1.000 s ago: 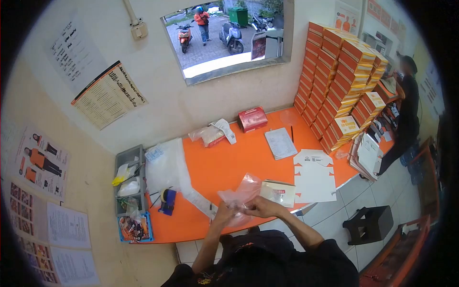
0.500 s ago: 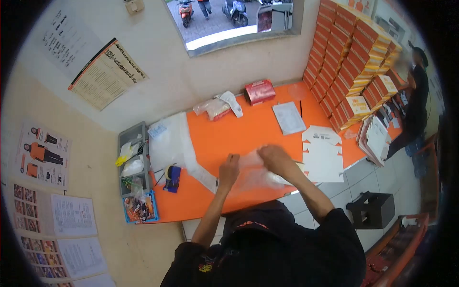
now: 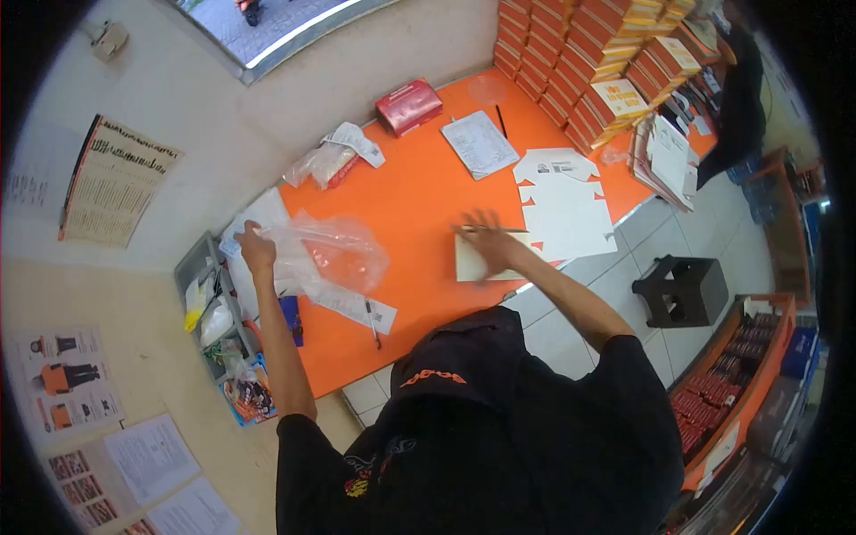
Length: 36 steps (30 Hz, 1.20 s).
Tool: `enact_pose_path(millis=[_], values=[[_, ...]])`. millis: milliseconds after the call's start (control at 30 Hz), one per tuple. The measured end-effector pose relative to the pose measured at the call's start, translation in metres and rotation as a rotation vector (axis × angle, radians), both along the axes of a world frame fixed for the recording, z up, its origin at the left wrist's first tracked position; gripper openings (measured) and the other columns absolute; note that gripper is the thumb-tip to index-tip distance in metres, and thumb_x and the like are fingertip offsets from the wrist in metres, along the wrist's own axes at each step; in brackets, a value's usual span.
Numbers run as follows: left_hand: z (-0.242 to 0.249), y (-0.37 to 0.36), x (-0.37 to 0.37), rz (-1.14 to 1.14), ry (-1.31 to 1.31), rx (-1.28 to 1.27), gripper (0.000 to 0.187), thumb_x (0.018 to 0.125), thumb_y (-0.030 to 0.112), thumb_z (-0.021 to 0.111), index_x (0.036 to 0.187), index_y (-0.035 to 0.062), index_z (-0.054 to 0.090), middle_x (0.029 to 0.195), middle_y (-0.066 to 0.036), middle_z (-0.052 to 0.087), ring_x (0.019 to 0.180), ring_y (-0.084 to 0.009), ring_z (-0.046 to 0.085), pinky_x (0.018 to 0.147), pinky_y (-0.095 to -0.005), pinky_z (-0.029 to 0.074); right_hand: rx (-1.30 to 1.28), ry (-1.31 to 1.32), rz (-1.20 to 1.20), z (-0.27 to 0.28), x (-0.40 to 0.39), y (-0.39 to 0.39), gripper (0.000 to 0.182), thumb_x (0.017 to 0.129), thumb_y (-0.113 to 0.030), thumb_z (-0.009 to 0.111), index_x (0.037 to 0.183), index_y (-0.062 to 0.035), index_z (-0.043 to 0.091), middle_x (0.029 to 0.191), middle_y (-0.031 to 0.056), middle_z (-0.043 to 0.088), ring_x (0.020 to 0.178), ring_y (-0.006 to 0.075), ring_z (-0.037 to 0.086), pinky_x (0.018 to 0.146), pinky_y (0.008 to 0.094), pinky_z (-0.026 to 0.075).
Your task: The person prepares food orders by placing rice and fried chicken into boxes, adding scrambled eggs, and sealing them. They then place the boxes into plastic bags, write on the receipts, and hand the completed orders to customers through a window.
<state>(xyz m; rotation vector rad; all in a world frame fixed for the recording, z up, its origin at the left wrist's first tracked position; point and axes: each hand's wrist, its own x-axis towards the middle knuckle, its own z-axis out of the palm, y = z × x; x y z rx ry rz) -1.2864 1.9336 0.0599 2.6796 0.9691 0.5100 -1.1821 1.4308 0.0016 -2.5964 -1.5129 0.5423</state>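
Observation:
My left hand is closed on the edge of a clear plastic bag, which spreads out to the right above the orange table. White sheets lie beneath that hand, and a printed paper strip with a pen is just below the bag. My right hand, fingers spread and slightly blurred, is over a cream-coloured box near the table's front edge. Right beside the box lies a flat white carton blank with red-edged slots.
Tall stacks of orange boxes stand at the back right. A red box, a clipboard of papers and a grey tray are on the table. A black stool stands on the floor; another person is at the far right.
My left hand has carried the plastic bag to the left. My right hand has let go of the bag, opened and come over the cream box, which now shows. The camera view has shifted.

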Motion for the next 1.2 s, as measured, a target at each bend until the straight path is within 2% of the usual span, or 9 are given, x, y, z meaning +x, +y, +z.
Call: enact_pose_path(millis=[167,267,367,600,733,767,867,1033,1200], values=[[0.016,0.000,0.021,0.045,-0.163,0.096,0.032,0.076,0.005,0.063,0.105,0.0096,0.052,0.108,-0.025,0.046,0.083,-0.0470,0.061,0.076,-0.0527,0.049,-0.073,-0.007,-0.005,-0.048,-0.012,-0.010,0.145,0.043,-0.050,0.091,0.155,-0.0159,0.005,0.146,0.0254,0.030,0.132,0.0502,0.033,0.102,0.0672,0.031],[0.035,-0.037,0.027,0.149,-0.110,0.135,0.034,0.081,0.029,0.069,0.104,0.0073,0.054,0.106,-0.024,0.047,0.081,-0.0457,0.061,0.073,-0.0529,0.050,-0.054,0.249,-0.004,-0.014,-0.031,0.038,0.134,0.052,-0.044,0.088,0.155,-0.0195,0.005,0.143,0.0277,0.033,0.131,0.0497,0.035,0.098,0.0683,0.034],[0.052,-0.077,0.020,0.068,-0.042,0.111,0.043,0.085,0.044,0.066,0.104,0.0069,0.057,0.107,-0.022,0.048,0.081,-0.0444,0.062,0.070,-0.0516,0.051,0.316,0.672,-0.022,-0.002,-0.054,0.113,0.124,0.057,-0.040,0.085,0.154,-0.0157,0.011,0.126,0.0281,0.045,0.118,0.0453,0.047,0.098,0.0544,0.041],[0.043,-0.134,-0.090,-0.147,-0.103,0.417,0.033,0.088,0.012,0.055,0.121,0.0077,0.057,0.116,-0.019,0.048,0.107,-0.0400,0.052,0.093,-0.0481,0.041,1.037,1.123,-0.461,-0.014,-0.053,0.304,0.097,0.078,-0.026,0.074,0.152,-0.0026,0.016,0.131,0.0200,0.049,0.120,0.0266,0.050,0.100,0.0411,0.043],[-0.055,-0.157,-0.137,0.185,-0.363,0.355,0.034,0.088,0.007,0.049,0.120,-0.0024,0.055,0.106,-0.020,0.049,0.104,-0.0387,0.045,0.091,-0.0463,0.038,1.218,1.055,-1.122,-0.003,-0.065,0.360,0.074,0.087,-0.024,0.067,0.144,-0.0012,0.027,0.122,0.0166,0.056,0.112,0.0232,0.055,0.093,0.0387,0.049],[-0.084,-0.185,-0.148,0.255,-0.369,-0.113,0.024,0.093,0.009,0.043,0.111,-0.0014,0.055,0.100,-0.021,0.050,0.096,-0.0369,0.046,0.089,-0.0432,0.038,1.251,0.998,-1.177,-0.009,-0.066,0.365,0.073,0.087,-0.024,0.066,0.144,-0.0011,0.027,0.122,0.0168,0.056,0.113,0.0237,0.055,0.093,0.0387,0.048],[-0.169,-0.276,-0.162,-0.255,-0.343,-0.401,0.012,0.092,0.008,0.043,0.091,-0.0026,0.048,0.081,-0.017,0.046,0.071,-0.0323,0.047,0.067,-0.0411,0.043,1.256,0.877,-1.142,-0.028,-0.052,0.344,0.072,0.088,-0.025,0.065,0.144,-0.0008,0.029,0.124,0.0176,0.056,0.114,0.0250,0.055,0.094,0.0389,0.048],[0.066,-0.301,-0.156,-0.407,-0.422,-0.799,0.006,0.087,0.002,0.050,0.091,-0.0020,0.049,0.078,-0.017,0.050,0.067,-0.0309,0.050,0.062,-0.0402,0.043,1.053,0.597,-0.868,-0.059,-0.030,0.276,0.070,0.088,-0.026,0.064,0.144,-0.0002,0.031,0.127,0.0189,0.056,0.117,0.0271,0.054,0.096,0.0393,0.047],[0.067,-0.292,-0.125,-0.551,-0.275,-0.750,0.014,0.082,0.004,0.064,0.094,-0.0003,0.057,0.086,-0.015,0.059,0.081,-0.0263,0.062,0.073,-0.0347,0.050,0.633,0.289,-0.409,-0.110,-0.037,0.224,0.068,0.089,-0.027,0.062,0.144,0.0004,0.034,0.129,0.0202,0.055,0.119,0.0293,0.053,0.098,0.0397,0.046]])
